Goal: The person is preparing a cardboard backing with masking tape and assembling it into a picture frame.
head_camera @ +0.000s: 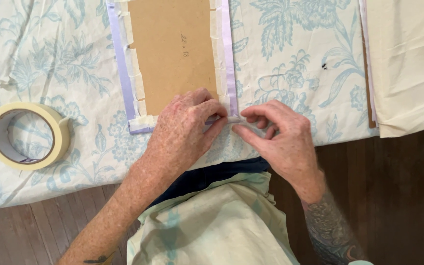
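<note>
A brown board lies on a floral cloth, with lilac fabric folded over its edges and held by several strips of cream masking tape. My left hand presses down on the board's near right corner. My right hand pinches a small strip of masking tape at that same corner, fingertips touching the left hand's fingers.
A roll of cream masking tape lies on the cloth at the left. A second cloth-covered board sits at the right. Dark wooden floor shows beyond the cloth's near edge.
</note>
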